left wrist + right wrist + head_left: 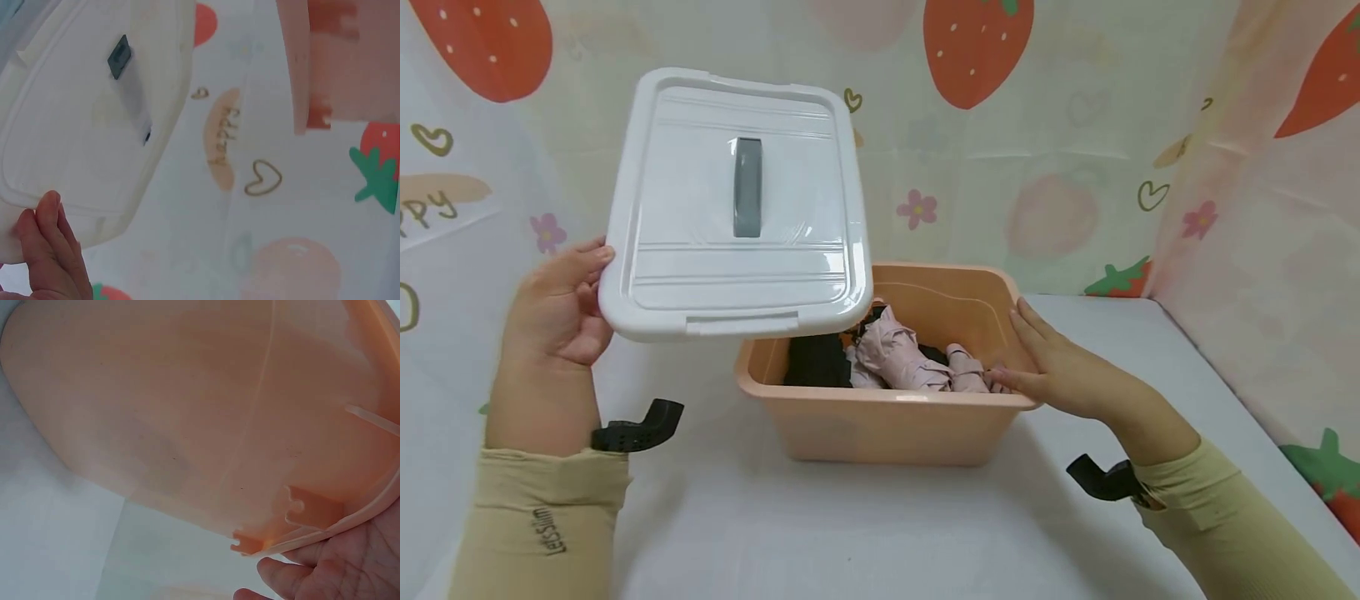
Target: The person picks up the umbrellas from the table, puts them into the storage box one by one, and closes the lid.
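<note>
A white lid (692, 200) with a grey handle (747, 187) is raised and tilted above the left part of a peach plastic bin (887, 429). My left hand (563, 304) grips the lid's left edge; its fingers (53, 244) lie against the underside in the left wrist view. Inside the bin are a folded pink umbrella-like bundle (898, 354), another pink bundle (967, 368) and a black item (817, 361); the lid hides part of the contents. My right hand (1078, 375) rests on the bin's right rim, fingers extended, thumb over the inner side.
The bin stands on a white-covered table (850, 533). Behind it hangs a strawberry-print cloth (985, 208), which continues along the right side. A black wrist mount (638, 427) juts from the left sleeve, and another mount (1103, 479) from the right.
</note>
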The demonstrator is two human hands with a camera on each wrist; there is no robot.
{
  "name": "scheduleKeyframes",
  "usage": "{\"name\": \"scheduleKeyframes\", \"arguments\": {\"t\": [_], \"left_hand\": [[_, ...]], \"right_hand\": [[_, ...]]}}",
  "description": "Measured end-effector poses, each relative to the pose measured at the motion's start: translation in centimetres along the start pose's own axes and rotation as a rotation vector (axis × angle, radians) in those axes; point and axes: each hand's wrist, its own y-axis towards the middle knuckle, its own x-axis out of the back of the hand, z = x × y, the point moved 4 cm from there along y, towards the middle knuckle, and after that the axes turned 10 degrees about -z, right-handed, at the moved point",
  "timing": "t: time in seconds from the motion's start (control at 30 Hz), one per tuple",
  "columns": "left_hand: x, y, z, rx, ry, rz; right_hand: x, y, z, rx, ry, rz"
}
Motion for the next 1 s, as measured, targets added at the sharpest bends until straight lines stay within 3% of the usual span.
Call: {"name": "scheduleKeyframes", "arguments": {"t": [0.2,0.3,0.5,0.63,0.83,1.0], "left_hand": [[-2.2,-1.6,1.5,0.000,0.141,0.158],[-3.2,-2.2,2.4,0.021,0.156,0.225],[-4.6,-2.6,3.4,0.034,0.187,0.285],[-5.1,-2.8,3.8,0.041,0.189,0.313],[-5.9,-3.1,4.2,0.055,0.192,0.346],[-6.5,-3.2,4.6,0.067,0.207,0.345]], "right_hand": [[0.1,-0.1,-0.2,-0.010,0.009,0.006],[0.3,-0.1,-0.4,-0.011,0.033,0.013],[1.6,0.2,-0.4,0.010,0.054,0.088],[4.0,1.0,-0.1,0.020,0.038,0.082],[9.3,3.4,0.6,-0.001,-0.009,-0.035],[12.7,6.0,1.3,-0.046,0.084,-0.138]]}}
